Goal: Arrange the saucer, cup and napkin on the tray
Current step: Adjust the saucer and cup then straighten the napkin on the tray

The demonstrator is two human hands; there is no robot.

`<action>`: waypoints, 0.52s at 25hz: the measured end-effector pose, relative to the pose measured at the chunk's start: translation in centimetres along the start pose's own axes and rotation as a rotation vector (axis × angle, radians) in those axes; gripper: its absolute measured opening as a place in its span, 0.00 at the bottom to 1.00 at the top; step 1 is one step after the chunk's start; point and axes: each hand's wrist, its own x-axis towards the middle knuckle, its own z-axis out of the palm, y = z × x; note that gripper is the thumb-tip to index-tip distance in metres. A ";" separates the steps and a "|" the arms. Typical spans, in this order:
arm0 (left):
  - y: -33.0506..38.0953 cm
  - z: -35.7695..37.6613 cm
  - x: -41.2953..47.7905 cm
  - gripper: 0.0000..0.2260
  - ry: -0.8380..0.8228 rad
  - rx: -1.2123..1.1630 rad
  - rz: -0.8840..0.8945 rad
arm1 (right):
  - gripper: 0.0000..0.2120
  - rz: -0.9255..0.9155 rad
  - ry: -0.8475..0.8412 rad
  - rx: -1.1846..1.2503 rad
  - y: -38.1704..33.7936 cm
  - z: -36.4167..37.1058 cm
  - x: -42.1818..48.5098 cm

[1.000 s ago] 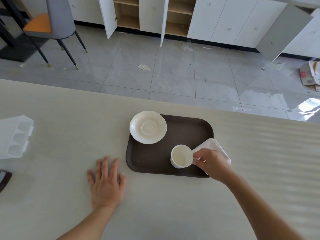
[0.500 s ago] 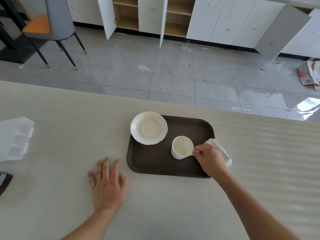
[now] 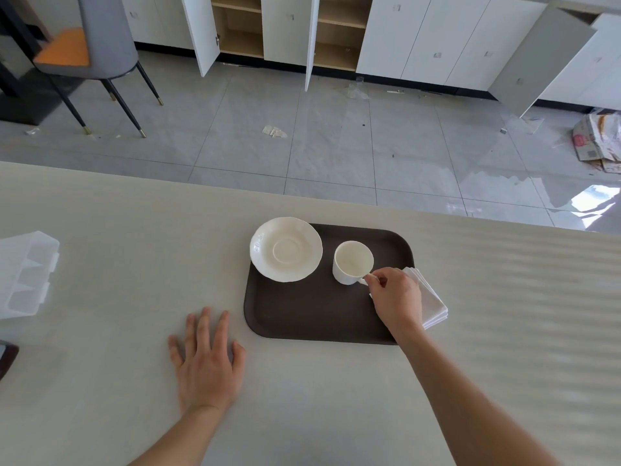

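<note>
A dark brown tray (image 3: 302, 317) lies on the pale counter. A white saucer (image 3: 285, 249) rests on the tray's far left corner, overhanging its rim. An empty white cup (image 3: 353, 262) sits upright over the tray's far middle, just right of the saucer. My right hand (image 3: 396, 297) pinches the cup's handle. A folded white napkin (image 3: 433, 304) lies across the tray's right edge, partly hidden under my right hand. My left hand (image 3: 206, 358) rests flat on the counter, fingers spread, left of the tray.
A clear plastic compartment box (image 3: 25, 274) stands at the counter's left edge, with a dark object (image 3: 6, 359) in front of it. The counter's far edge (image 3: 302, 193) drops to a tiled floor with a chair (image 3: 100, 52) and open cabinets beyond.
My right hand has carried the cup by its handle from the tray's near middle towards the far side, closer to the saucer. My left hand has stayed flat.
</note>
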 end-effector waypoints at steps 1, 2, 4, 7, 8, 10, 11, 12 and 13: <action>0.0 0.0 0.0 0.26 0.001 0.001 0.000 | 0.09 0.015 0.011 0.009 -0.2 0.1 0.1; 0.0 0.0 0.0 0.26 0.003 0.002 0.001 | 0.10 0.024 0.021 0.019 -0.3 0.2 0.2; 0.0 0.0 0.0 0.26 0.006 0.001 0.004 | 0.10 0.035 0.034 0.035 -0.6 0.4 0.2; -0.1 0.1 0.0 0.26 0.010 0.005 0.006 | 0.10 0.059 0.047 0.080 -1.1 0.8 0.1; -0.1 0.1 0.0 0.26 0.012 0.003 0.005 | 0.11 0.074 0.047 0.098 -1.3 1.0 0.0; 0.0 0.1 0.0 0.26 0.016 -0.002 0.003 | 0.12 0.113 0.034 0.142 -1.8 1.4 0.0; 0.0 0.1 0.0 0.26 0.015 -0.002 0.003 | 0.12 0.132 0.027 0.164 -2.1 1.6 -0.1; 0.0 0.0 0.0 0.26 0.012 -0.001 0.003 | 0.13 0.144 0.024 0.181 -2.4 1.8 -0.1; 0.0 0.0 0.0 0.26 0.010 -0.002 0.003 | 0.14 0.150 0.028 0.188 -2.7 2.0 -0.2</action>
